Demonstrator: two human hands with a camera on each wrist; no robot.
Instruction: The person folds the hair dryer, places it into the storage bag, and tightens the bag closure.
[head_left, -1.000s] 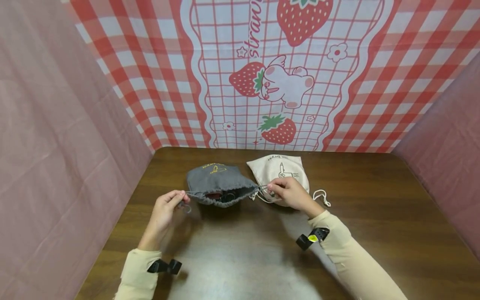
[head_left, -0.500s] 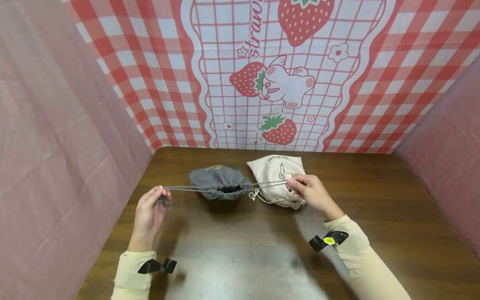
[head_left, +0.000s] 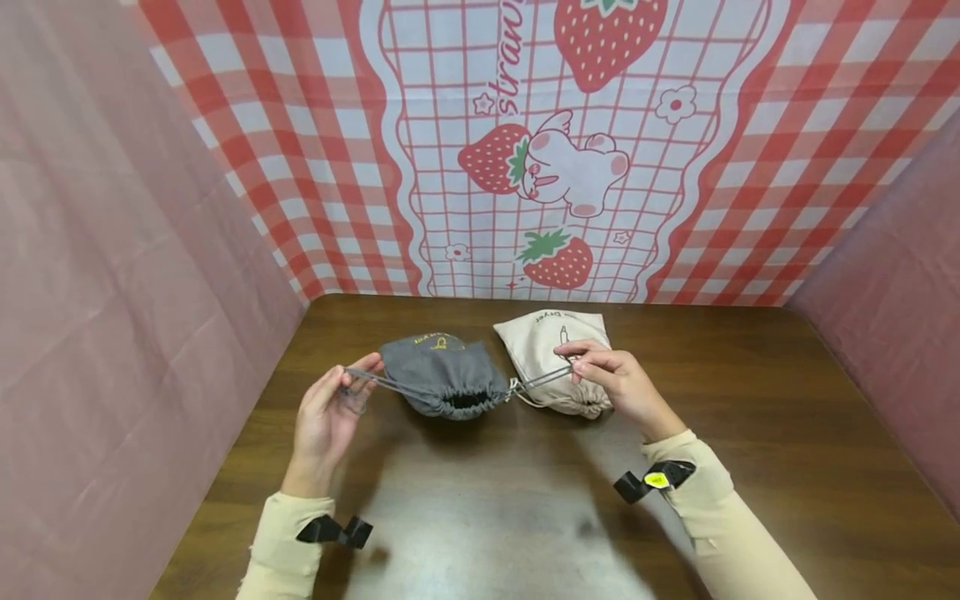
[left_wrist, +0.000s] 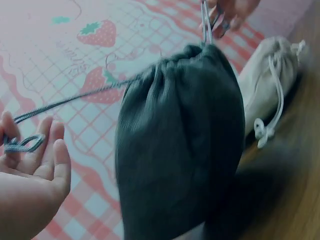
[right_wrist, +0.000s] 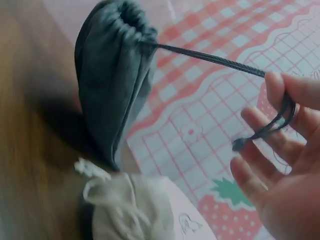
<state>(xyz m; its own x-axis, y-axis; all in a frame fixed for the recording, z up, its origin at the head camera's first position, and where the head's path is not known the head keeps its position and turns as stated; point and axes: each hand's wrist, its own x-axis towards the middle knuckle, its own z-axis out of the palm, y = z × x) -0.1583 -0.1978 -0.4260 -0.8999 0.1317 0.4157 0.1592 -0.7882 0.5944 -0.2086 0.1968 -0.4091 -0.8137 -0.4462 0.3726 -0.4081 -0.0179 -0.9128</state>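
A grey drawstring bag point(head_left: 450, 372) with yellow print hangs between my hands, its mouth gathered to a small dark hole. My left hand point(head_left: 330, 417) pinches the drawstring on the bag's left side, the loose loop lying over the fingers in the left wrist view. On the other side my right hand point(head_left: 618, 383) pinches the other drawstring point(right_wrist: 212, 58) between thumb and forefinger, the knotted end dangling by the remaining fingers. Behind the right hand lies a cream drawstring bag point(head_left: 536, 354) with a hair-dryer drawing, gathered shut at its neck.
Both bags are above or on a brown wooden table point(head_left: 480, 517). A red-and-white strawberry cloth point(head_left: 480, 242) rises at the table's back edge, with pink cloth point(head_left: 150, 292) at the left and more at the right. White cord ends trail from the cream bag.
Both hands pulled the cords outward, and the grey bag's wide mouth drew in to a small hole. Since then the left hand has come back inward, its cords slanting down to the bag.
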